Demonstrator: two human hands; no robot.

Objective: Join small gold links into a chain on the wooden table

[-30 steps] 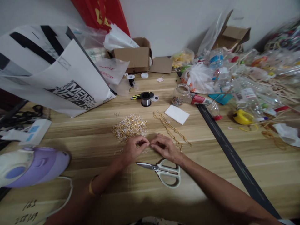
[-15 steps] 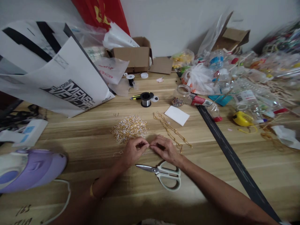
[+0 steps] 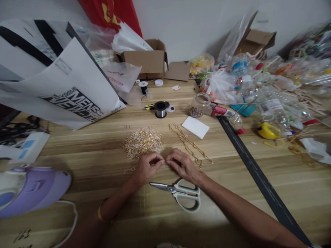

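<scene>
My left hand [image 3: 149, 166] and my right hand [image 3: 183, 164] meet fingertip to fingertip low over the wooden table. Both are closed in a pinch; whatever lies between the fingers is too small to name. A thin silvery chain [image 3: 162, 169] shows on the table between the hands, and part of it is hidden behind the left one. Just beyond the left hand is a heap of gold and clear beaded pieces [image 3: 142, 142]. Gold beaded chains [image 3: 190, 145] lie beyond the right hand. Scissors [image 3: 178, 193] with pale handles rest slightly open below both hands.
A wire spool [image 3: 160, 111], a jar of beads [image 3: 199, 106] and a folded white paper [image 3: 196, 127] stand farther back. Left are a large white bag [image 3: 62, 86] and a purple appliance [image 3: 38, 187]. Plastic bottles [image 3: 271, 103] and bags crowd the right; a dark strip [image 3: 256, 172] crosses the table.
Both hands stay nearly in place, still pinching fingertip to fingertip, with the right fingers shifted very slightly. The view has tilted a little, so the bag and purple appliance sit farther left.
</scene>
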